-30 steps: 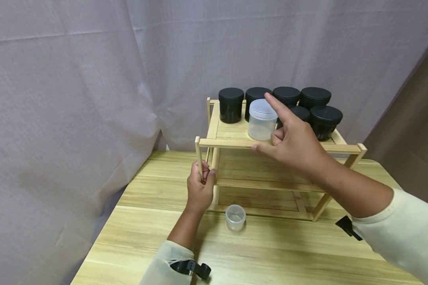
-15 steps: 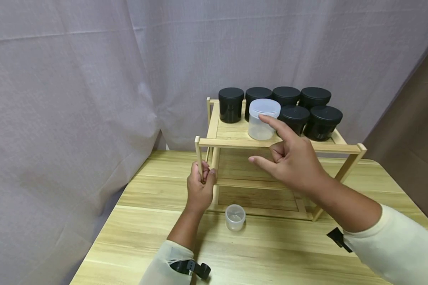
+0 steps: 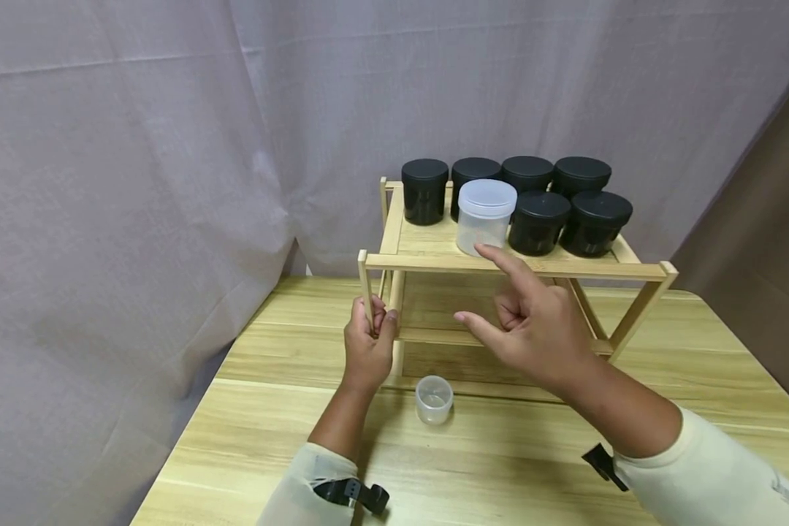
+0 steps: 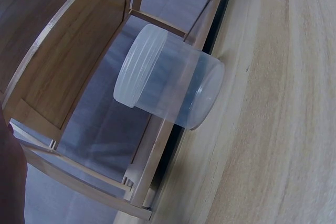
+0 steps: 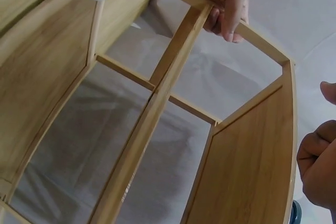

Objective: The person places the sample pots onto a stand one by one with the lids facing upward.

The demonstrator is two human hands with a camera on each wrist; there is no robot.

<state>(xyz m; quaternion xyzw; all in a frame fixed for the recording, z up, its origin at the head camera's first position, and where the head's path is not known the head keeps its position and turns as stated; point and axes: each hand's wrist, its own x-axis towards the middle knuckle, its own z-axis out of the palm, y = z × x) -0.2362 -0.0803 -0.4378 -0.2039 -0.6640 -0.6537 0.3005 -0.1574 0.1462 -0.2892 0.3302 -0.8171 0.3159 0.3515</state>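
Fingers of my left hand [image 3: 368,343] pinch the rack [image 3: 394,252] post; right hand [image 3: 539,329] open, seemingly touching nothing; six black jars [image 3: 424,191], two clear jars [image 3: 485,217].

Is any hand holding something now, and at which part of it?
The left hand grips the rack by its front-left post. The right hand holds nothing; its forefinger points up near the clear jar.
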